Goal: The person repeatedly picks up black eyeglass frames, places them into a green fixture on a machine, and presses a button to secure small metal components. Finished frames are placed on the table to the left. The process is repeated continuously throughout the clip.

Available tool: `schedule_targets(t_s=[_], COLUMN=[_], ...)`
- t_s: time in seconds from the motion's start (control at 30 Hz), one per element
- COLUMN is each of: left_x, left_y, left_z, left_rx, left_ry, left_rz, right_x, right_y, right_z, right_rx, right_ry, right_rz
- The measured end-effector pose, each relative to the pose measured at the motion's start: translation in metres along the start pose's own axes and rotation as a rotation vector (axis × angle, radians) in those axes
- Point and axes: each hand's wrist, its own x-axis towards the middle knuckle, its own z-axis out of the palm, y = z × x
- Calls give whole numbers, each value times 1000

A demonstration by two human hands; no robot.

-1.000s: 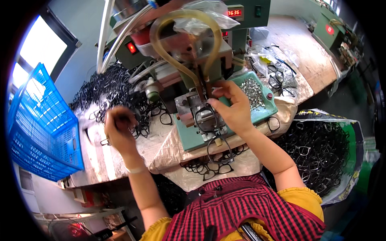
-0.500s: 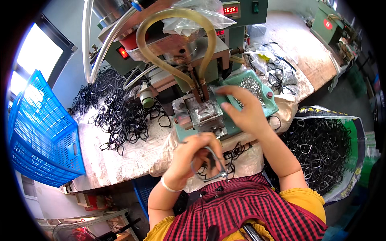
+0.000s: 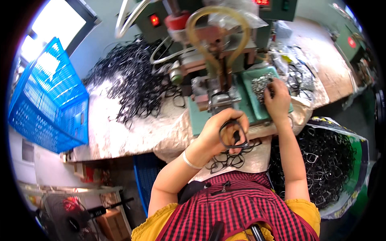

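Centre frame: left hand (image 3: 219, 134) closed around a glossy black plastic eyeglass frame (image 3: 231, 134), long axis roughly upright in the picture, below the grey metal press (image 3: 215, 98). Right of centre: right hand (image 3: 277, 100) fingers-down in small silvery parts on a teal tray (image 3: 251, 100), grip impossible to tell.

Glossy black plastic frames (image 3: 132, 80) lie heaped on a bench under crinkled, shiny plastic sheet (image 3: 120, 132). Bright metal parts (image 3: 261, 82) glint in a matt green tray (image 3: 251, 104); a translucent rubbery hose (image 3: 201, 24) loops above bare steel tooling (image 3: 215, 96).
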Motion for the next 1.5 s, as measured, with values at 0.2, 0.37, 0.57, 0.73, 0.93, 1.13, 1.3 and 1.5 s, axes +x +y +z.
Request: schedule_targets(t_s=[0.2, 0.37, 0.57, 0.73, 0.93, 1.13, 1.3, 1.5], left_x=[-36, -85, -95, -76, -66, -74, -41, -19], left_y=[-19, -9, 100, 152, 95, 83, 66, 17], left_z=[-31, -112, -195, -221, -274, -222, -153, -146], left_rx=[195, 519, 1524, 1885, 1871, 1323, 561, 307], left_ry=[-29, 737, 1316, 1937, 1674, 1435, 955, 737], left_rz=[122, 749, 1187, 379, 894, 1440, 1389, 1378], right_x=[-7, -10, -7, -2, -26, -29, 20, 16], right_y=[5, 0, -4, -5, 4, -23, -95, -117], right_z=[3, -3, -8, -13, -48, -69, -44, -11], right_rx=[89, 131, 215, 295, 394, 570, 739, 869], right_ry=[86, 131, 150, 87, 65, -56, -75, -60], right_rz=[-11, -62, 32, 42, 230, 246, -30, 82])
